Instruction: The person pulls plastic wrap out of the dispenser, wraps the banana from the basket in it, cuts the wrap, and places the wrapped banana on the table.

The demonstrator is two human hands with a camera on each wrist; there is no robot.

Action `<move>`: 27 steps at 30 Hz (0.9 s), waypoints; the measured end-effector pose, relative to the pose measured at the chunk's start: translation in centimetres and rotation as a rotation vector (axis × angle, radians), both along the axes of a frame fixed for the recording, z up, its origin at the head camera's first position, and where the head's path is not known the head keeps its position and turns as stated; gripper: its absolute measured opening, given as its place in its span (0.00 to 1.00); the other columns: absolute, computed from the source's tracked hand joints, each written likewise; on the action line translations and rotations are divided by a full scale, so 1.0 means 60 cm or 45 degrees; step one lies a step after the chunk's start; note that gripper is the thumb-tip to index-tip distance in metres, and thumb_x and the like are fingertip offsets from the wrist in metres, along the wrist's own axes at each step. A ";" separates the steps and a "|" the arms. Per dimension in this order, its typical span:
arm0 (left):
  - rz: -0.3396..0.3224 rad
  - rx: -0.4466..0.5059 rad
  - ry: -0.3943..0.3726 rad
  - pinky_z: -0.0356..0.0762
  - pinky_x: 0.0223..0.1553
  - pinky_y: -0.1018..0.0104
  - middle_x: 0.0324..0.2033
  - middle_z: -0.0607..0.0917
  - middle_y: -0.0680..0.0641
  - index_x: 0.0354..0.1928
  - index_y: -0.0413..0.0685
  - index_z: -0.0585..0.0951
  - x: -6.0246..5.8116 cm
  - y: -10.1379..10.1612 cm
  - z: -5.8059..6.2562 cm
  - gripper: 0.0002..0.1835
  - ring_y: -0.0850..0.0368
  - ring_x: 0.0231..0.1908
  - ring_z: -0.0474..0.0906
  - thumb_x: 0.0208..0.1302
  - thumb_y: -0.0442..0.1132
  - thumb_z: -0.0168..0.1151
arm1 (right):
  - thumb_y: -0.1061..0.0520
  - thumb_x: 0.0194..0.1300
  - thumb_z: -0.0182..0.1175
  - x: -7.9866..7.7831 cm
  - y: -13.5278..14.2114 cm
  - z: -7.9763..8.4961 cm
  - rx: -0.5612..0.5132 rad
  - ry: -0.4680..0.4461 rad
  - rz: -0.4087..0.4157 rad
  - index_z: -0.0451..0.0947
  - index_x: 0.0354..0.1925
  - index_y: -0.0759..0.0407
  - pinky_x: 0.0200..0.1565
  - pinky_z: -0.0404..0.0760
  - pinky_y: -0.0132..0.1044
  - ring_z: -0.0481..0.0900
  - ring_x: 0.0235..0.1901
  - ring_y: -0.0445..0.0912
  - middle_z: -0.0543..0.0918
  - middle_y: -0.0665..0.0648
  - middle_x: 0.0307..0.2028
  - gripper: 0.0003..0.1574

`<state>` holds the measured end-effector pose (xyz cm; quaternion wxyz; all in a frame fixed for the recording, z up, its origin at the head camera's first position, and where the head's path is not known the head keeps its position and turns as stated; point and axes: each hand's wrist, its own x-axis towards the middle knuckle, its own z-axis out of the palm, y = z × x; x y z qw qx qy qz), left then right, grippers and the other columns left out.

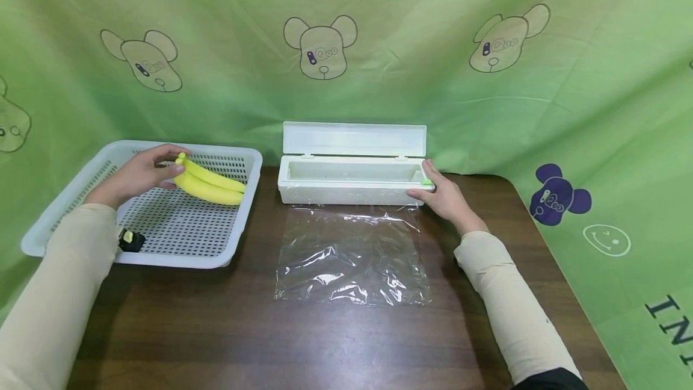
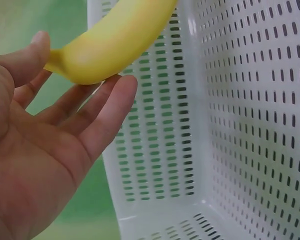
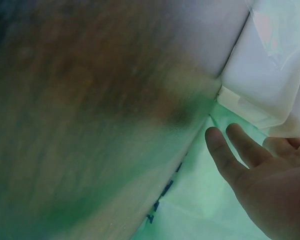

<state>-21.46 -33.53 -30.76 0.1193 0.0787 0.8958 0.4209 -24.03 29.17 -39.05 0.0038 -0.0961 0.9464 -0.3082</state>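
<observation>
A yellow banana bunch (image 1: 211,185) lies over the white basket (image 1: 246,197) at the left. My left hand (image 1: 138,176) pinches it by the stem end, the thumb and fingertips at the stem in the left wrist view. The right hand (image 1: 446,197) holds the right end of a white cling film box (image 1: 349,194), thumb on its front face and index finger at the back corner. In the right wrist view, two fingers of that hand stretch out beside the box end. The box lid (image 1: 354,138) stands raised. Clear film (image 1: 352,257) spreads from its front across the table.
A small black object with a yellowish spot (image 1: 132,241) sits in the basket near the left sleeve, partly hidden by it. A green slider (image 1: 427,182) is on the box's right end. Behind the brown table (image 1: 325,348) hangs a green printed curtain (image 1: 390,47).
</observation>
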 end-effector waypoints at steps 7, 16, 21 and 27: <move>0.003 -0.068 0.044 0.82 0.50 0.55 0.63 0.71 0.34 0.73 0.38 0.65 0.004 0.017 0.016 0.28 0.41 0.58 0.72 0.78 0.44 0.54 | 0.35 0.67 0.64 0.001 0.005 -0.001 0.002 0.005 -0.004 0.43 0.80 0.56 0.72 0.49 0.59 0.46 0.75 0.65 0.43 0.59 0.79 0.61; 0.038 -0.074 0.077 0.82 0.46 0.65 0.62 0.70 0.33 0.73 0.37 0.64 0.012 0.011 0.022 0.28 0.42 0.56 0.74 0.79 0.45 0.52 | 0.33 0.65 0.64 -0.005 0.002 -0.004 -0.007 0.038 0.015 0.44 0.80 0.56 0.72 0.51 0.57 0.47 0.75 0.64 0.45 0.60 0.79 0.62; 0.057 0.001 0.115 0.82 0.42 0.69 0.61 0.70 0.34 0.72 0.36 0.64 0.017 0.006 0.028 0.28 0.65 0.44 0.77 0.79 0.44 0.52 | 0.33 0.65 0.64 -0.004 0.001 -0.005 -0.007 0.038 0.010 0.44 0.80 0.56 0.72 0.51 0.58 0.47 0.75 0.64 0.45 0.60 0.79 0.62; 0.086 0.071 0.176 0.83 0.43 0.66 0.59 0.71 0.38 0.71 0.37 0.65 0.026 0.004 0.037 0.27 0.68 0.42 0.77 0.79 0.44 0.53 | 0.34 0.65 0.65 0.000 0.003 -0.007 -0.002 0.034 -0.011 0.45 0.80 0.56 0.72 0.51 0.57 0.48 0.75 0.64 0.46 0.60 0.79 0.62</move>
